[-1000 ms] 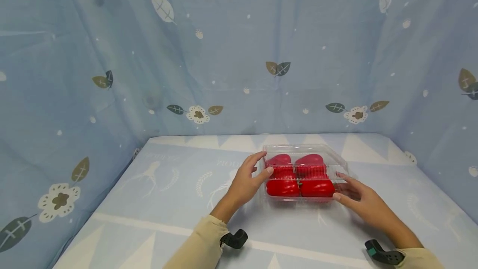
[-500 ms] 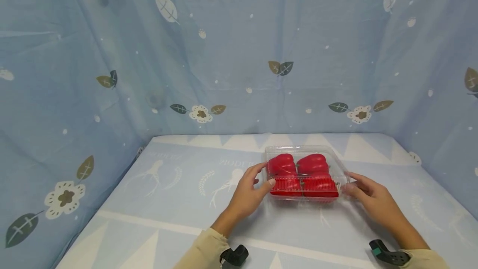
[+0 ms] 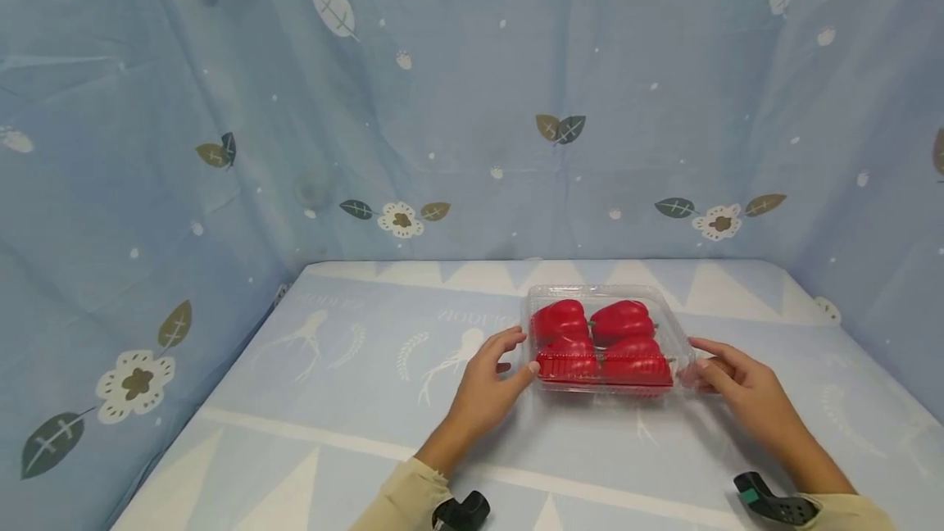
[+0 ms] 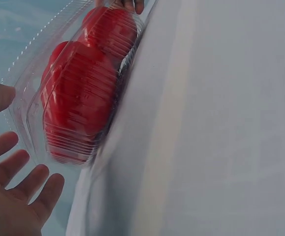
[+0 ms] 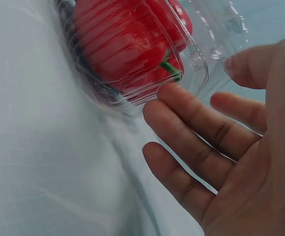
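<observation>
A clear plastic clamshell box (image 3: 667, 326) with several red bell peppers (image 3: 599, 341) inside lies on the blue cloth-covered table (image 3: 354, 400). My left hand (image 3: 520, 352) is at the box's left side, fingers relaxed and spread, thumb tip touching its rim. My right hand (image 3: 698, 355) is at the right side, straight fingers against the rim. The left wrist view shows the box (image 4: 26, 103) just past my spread left fingers (image 4: 31, 181). In the right wrist view my right fingers (image 5: 196, 118) lie straight beside the box (image 5: 201, 54), with nothing gripped.
Blue fabric with leaf and flower prints hangs as walls behind (image 3: 472, 105) and on both sides. The table's left edge (image 3: 221, 383) drops off beside the side cloth. Black wrist camera mounts (image 3: 460, 509) (image 3: 770, 505) sit on my cream sleeves.
The box, earlier tipped up between my hands, now lies flatter on the table. Both hands have loosened and rest at its sides.
</observation>
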A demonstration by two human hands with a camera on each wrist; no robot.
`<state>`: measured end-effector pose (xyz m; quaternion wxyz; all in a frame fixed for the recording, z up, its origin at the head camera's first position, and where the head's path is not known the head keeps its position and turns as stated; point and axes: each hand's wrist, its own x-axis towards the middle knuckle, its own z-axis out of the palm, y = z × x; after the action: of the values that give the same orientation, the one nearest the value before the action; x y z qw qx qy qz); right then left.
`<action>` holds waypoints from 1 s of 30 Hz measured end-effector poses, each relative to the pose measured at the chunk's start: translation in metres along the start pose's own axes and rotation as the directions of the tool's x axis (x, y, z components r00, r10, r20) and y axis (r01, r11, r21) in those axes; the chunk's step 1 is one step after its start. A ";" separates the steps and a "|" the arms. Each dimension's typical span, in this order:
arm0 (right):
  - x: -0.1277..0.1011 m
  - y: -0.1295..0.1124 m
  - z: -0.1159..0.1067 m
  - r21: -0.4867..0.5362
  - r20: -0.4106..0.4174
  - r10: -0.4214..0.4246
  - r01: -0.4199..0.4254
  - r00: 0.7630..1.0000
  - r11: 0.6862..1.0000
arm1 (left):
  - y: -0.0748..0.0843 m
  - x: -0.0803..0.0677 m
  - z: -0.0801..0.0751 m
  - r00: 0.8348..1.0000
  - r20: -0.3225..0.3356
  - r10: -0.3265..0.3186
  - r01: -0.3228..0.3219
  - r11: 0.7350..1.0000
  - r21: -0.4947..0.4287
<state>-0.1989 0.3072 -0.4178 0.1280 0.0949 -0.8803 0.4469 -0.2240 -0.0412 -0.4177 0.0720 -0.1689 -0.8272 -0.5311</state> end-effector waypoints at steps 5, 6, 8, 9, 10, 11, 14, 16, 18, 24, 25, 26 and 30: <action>-0.004 -0.001 0.002 0.017 0.012 -0.021 0.021 1.000 1.000 | -0.004 -0.005 -0.001 1.000 0.004 0.010 -0.010 1.000 -0.020; -0.004 -0.001 0.002 0.020 0.017 -0.021 0.021 1.000 1.000 | -0.005 -0.006 0.000 1.000 0.007 0.012 -0.012 1.000 -0.025; -0.005 -0.001 0.001 0.038 0.030 -0.024 0.023 0.999 0.999 | -0.005 -0.007 0.000 1.000 0.014 0.006 -0.006 0.999 -0.034; -0.006 -0.001 0.001 0.053 0.041 -0.030 0.027 0.999 0.998 | -0.006 -0.008 0.000 1.000 0.015 0.010 -0.009 0.999 -0.038; -0.006 -0.001 0.001 0.067 0.050 -0.037 0.033 0.998 0.997 | -0.005 -0.008 0.001 1.000 0.019 0.006 -0.005 0.999 -0.043; -0.006 -0.001 0.000 0.077 0.060 -0.045 0.040 0.997 0.996 | -0.005 -0.008 0.001 1.000 0.022 0.001 0.000 0.999 -0.043; -0.006 0.002 0.000 0.142 0.090 -0.084 0.070 0.992 0.987 | -0.003 -0.007 0.001 0.999 0.033 -0.018 0.019 0.999 -0.044; -0.006 0.003 -0.001 0.188 0.108 -0.120 0.099 0.987 0.977 | -0.002 -0.007 0.001 0.998 0.044 -0.037 0.039 0.998 -0.041; -0.006 0.004 0.000 0.245 0.120 -0.151 0.119 0.981 0.962 | -0.002 -0.006 0.001 0.998 0.054 -0.043 0.045 0.998 -0.036; -0.005 0.005 0.001 0.349 0.161 -0.120 0.057 0.980 0.935 | -0.003 -0.007 0.001 0.996 0.072 -0.059 0.062 0.998 -0.032; -0.005 0.004 0.002 0.351 0.168 -0.097 0.033 0.981 0.936 | -0.003 -0.008 0.001 0.995 0.074 -0.070 0.072 0.997 -0.030; -0.005 0.004 0.002 0.348 0.174 -0.074 0.009 0.982 0.937 | -0.003 -0.008 0.001 0.994 0.078 -0.076 0.079 0.996 -0.032; -0.004 0.001 0.003 0.320 0.177 0.009 -0.066 0.984 0.945 | -0.003 -0.007 0.000 0.992 0.091 -0.082 0.087 0.995 -0.052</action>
<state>-0.1960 0.3058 -0.4215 0.0250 0.1366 -0.8040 0.5782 -0.2184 -0.0436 -0.4226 0.0077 -0.1592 -0.8208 -0.5485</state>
